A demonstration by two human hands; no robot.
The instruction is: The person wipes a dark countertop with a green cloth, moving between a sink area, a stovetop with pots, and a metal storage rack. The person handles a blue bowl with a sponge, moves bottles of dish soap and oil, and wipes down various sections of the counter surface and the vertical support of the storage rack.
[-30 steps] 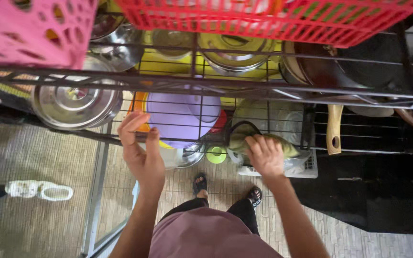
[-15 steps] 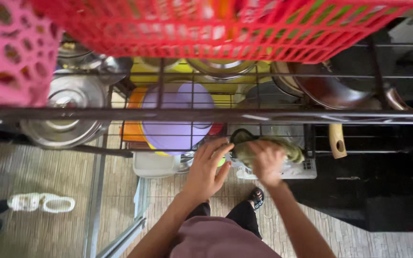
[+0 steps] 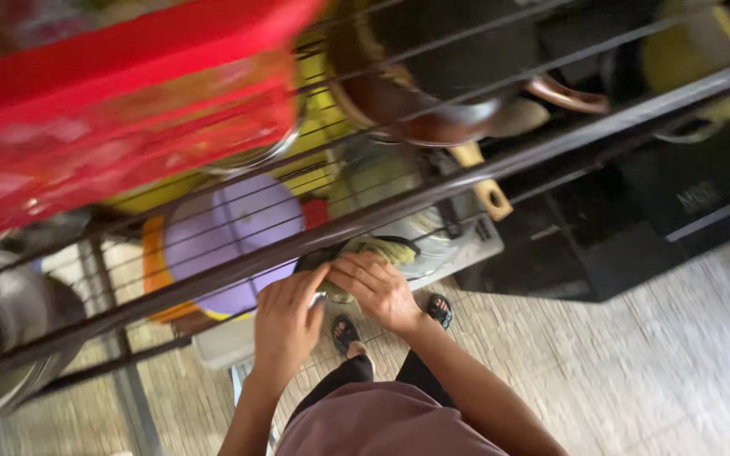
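Green cloth (image 3: 382, 251) is pinched by both the left hand (image 3: 287, 325) and right hand (image 3: 377, 290), fingers curled on it.

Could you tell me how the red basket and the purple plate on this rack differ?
The red basket sits on the upper tier, while the purple plate lies on the wire shelf below it. The basket is far larger and has perforated sides; the plate is round and smooth. The basket is blurred, the plate sharper. The left hand is nearer the plate than the basket. Both look like plastic.

Wire rack (image 3: 433, 198) with cookware (image 3: 433, 80)
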